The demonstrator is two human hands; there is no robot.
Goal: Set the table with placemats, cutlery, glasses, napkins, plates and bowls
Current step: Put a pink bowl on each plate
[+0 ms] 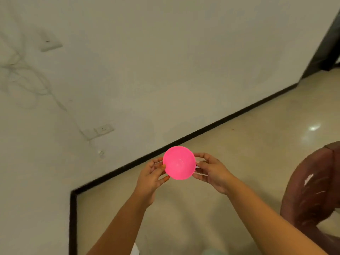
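A bright pink plastic bowl (179, 162) is held up in the air in front of me, its open side facing the camera. My left hand (151, 176) grips its left rim with curled fingers and thumb. My right hand (211, 170) grips the right rim the same way. Thin white lines show behind the bowl between both hands, and I cannot tell what they are. No table, placemat or cutlery is in view.
A white wall (147, 61) with sockets (104, 129) and a hanging cable fills the left and top. A black skirting runs along the glossy beige floor (248, 135). A brown plastic chair (312, 186) stands at the right edge.
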